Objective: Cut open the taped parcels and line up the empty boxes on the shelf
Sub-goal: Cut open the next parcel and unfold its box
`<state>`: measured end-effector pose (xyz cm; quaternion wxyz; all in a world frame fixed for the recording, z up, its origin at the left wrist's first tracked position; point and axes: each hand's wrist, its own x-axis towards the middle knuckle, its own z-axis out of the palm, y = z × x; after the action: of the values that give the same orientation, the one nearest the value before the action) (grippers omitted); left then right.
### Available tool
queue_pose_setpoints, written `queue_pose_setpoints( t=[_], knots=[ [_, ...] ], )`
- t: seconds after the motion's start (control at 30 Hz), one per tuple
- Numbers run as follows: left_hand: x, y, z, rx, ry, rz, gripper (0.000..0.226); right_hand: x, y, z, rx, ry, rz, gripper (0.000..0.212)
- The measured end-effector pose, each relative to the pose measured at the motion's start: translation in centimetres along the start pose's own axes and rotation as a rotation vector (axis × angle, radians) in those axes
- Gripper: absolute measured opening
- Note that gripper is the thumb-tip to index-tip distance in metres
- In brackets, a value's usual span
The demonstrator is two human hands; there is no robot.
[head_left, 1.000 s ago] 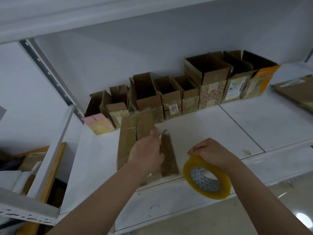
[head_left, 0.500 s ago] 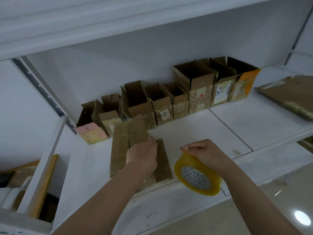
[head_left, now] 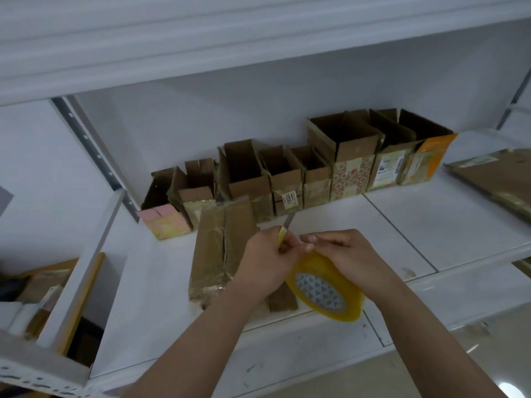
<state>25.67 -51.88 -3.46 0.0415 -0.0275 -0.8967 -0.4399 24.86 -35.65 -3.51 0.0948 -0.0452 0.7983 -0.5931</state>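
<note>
A flat taped parcel [head_left: 218, 248] lies on the white shelf [head_left: 431, 225] in front of me, partly under my left arm. My left hand [head_left: 267, 259] grips a yellow-handled utility knife [head_left: 284, 229], blade pointing away toward the boxes. My right hand [head_left: 344, 254] holds a yellow roll of packing tape [head_left: 324, 288] over the shelf's front edge, its fingertips touching my left hand by the knife handle. Several opened empty boxes [head_left: 287, 173] stand in a row along the back wall.
A second flat parcel [head_left: 500, 179] lies at the right end of the shelf. A small pink and yellow box [head_left: 163, 221] closes the row on the left. An upper shelf [head_left: 230, 47] overhangs. Lower left, another shelf bay holds cardboard [head_left: 43, 285].
My right hand has brought the tape roll up and left until it meets my left hand. The left hand has lifted off the parcel, and the knife's blade now shows.
</note>
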Motion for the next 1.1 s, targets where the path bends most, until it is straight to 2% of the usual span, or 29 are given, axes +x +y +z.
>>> queue_pose_setpoints(
  t=[0.1, 0.13, 0.2, 0.23, 0.33, 0.43, 0.5, 0.6, 0.73, 0.83, 0.93, 1.1],
  knots=[
    [0.1, -0.3, -0.1, 0.068, 0.012, 0.035, 0.027, -0.2, 0.0, 0.2, 0.014, -0.032, 0.026, 0.019],
    [0.1, -0.4, -0.2, 0.07, 0.029, 0.04, 0.026, -0.3, 0.0, 0.1, 0.014, -0.056, 0.064, 0.028],
    [0.0, -0.4, -0.3, 0.044, 0.067, 0.044, 0.023, -0.3, 0.1, -0.1, 0.019, -0.098, 0.155, 0.067],
    [0.0, -0.3, -0.3, 0.026, 0.083, 0.05, 0.023, -0.3, 0.1, -0.1, 0.022, -0.094, 0.184, 0.079],
    [-0.1, 0.4, -0.4, -0.04, 0.127, 0.05, 0.024, -0.2, 0.2, 0.6, 0.028, 0.028, 0.162, 0.085],
    [0.1, 1.1, -0.4, -0.201, 0.111, -0.055, 0.026, 0.1, 0.6, 1.3, -0.064, 0.21, 0.051, 0.079],
    [-0.2, 1.6, -0.2, -0.374, 0.093, -0.146, 0.025, 0.2, 0.6, 1.5, -0.172, 0.299, 0.003, 0.069],
    [-0.8, 2.2, 0.1, -0.497, 0.108, -0.174, 0.021, 0.3, 0.3, 1.4, -0.294, 0.392, -0.046, 0.06],
    [-1.3, 2.1, 0.1, -0.289, 0.148, -0.026, 0.02, 0.7, 0.7, 1.1, -0.29, 0.467, -0.061, 0.043],
    [-1.7, 1.7, 0.2, -0.208, 0.042, 0.0, 0.012, 1.5, 1.7, 0.9, -0.303, 0.539, -0.052, 0.033],
    [-2.0, 1.5, -0.8, -0.21, -0.088, -0.048, 0.008, 2.4, 2.8, 0.4, -0.418, 0.573, -0.023, 0.03],
    [-2.6, 0.2, -4.9, -0.227, 0.022, -0.079, 0.009, 3.5, 4.5, -0.9, -0.604, 0.616, -0.005, 0.029]
  ],
)
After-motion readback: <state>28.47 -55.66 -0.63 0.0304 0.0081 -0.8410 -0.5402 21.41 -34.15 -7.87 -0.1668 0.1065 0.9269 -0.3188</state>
